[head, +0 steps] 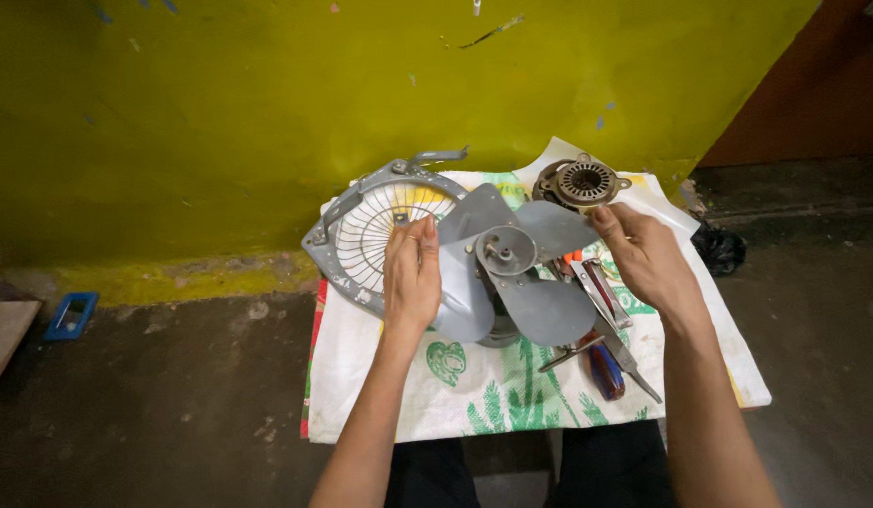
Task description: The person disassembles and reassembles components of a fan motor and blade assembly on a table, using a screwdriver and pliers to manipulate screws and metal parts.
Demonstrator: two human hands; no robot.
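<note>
While left hand (413,273) clasps the grey fan blade (511,273) and right hand (643,254) pinches its far-right tip, the guard (361,235) and motor stator (582,183) lie detached on the surface (380,386), nothing rejoined.

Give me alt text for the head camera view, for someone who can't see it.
Two hands hold a grey fan blade over a cloth-covered table: the left hand on its left blade, the right hand at its right edge. A grey fan guard lies behind, a motor part beyond, pliers and a screwdriver to the right, before a yellow wall.
</note>
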